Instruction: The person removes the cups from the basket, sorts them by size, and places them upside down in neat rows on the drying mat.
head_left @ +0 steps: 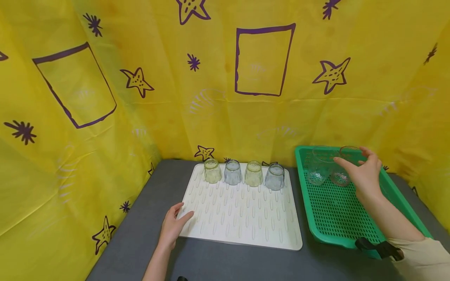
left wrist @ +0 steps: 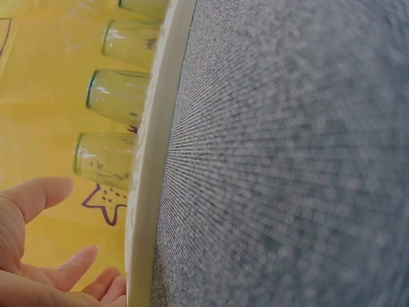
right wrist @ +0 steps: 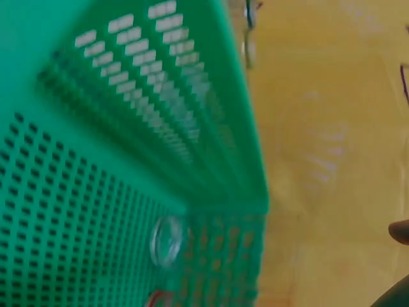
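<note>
We see two tall glasses standing at the far end of the green basket (head_left: 309, 220): the clear glass (head_left: 317, 177) to the left and, just beside it, the pinkish glass (head_left: 340, 179). Our right hand (head_left: 367, 173) is at the pinkish glass, thumb and fingers spread to either side of its rim; we cannot tell whether they already pinch it. Our left hand (head_left: 171, 227) lies relaxed at the left edge of the white mat (head_left: 242, 224), fingers apart and gripping nothing; whether they touch the edge, we cannot tell.

We judge the pinkish glass to be stiff, fairly light and easy to chip, with smooth walls that would turn slippery if wet. The rim is the easiest part to reach from above, but probably the most delicate; a hold lower on the wall, thumb against fingers, should be steadier and needs only mild pressure. With the clear glass so near, a straight lift seems safer than a sideways pull.

On the mat, the four short glasses (head_left: 254, 174) stand in a row along the far edge, apparently upside down, and look thicker and sturdier.
</note>
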A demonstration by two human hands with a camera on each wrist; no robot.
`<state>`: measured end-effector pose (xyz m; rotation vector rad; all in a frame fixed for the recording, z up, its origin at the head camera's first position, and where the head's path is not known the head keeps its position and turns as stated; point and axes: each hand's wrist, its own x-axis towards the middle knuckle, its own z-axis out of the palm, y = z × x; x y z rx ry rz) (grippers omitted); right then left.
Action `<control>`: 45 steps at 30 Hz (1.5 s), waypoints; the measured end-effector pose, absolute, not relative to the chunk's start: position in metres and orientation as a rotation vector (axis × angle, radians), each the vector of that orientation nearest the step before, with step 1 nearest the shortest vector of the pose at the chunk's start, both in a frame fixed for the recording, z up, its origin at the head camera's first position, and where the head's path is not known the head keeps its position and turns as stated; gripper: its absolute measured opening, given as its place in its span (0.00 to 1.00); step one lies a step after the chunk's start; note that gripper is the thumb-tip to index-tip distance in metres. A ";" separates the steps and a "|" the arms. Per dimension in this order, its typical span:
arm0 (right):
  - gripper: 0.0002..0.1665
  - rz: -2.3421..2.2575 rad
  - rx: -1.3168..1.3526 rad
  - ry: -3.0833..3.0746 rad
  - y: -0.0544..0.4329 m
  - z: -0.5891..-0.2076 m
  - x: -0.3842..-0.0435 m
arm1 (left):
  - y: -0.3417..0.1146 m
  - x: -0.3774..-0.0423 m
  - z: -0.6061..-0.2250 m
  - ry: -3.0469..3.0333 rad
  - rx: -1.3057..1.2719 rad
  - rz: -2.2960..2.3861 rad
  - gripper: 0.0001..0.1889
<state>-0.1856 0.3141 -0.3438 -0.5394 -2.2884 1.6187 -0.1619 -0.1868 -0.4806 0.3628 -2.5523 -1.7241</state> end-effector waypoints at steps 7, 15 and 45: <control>0.59 1.481 -0.665 -2.355 0.346 -0.356 -0.199 | -0.187 -0.160 -0.483 -2.544 0.370 -1.727 0.31; 0.61 1.460 -0.765 -2.402 0.367 -0.371 -0.210 | -0.185 -0.158 -0.484 -2.529 0.372 -1.703 0.29; 0.61 1.386 -0.719 -2.447 0.387 -0.388 -0.233 | -0.186 -0.158 -0.487 -2.500 0.372 -1.663 0.27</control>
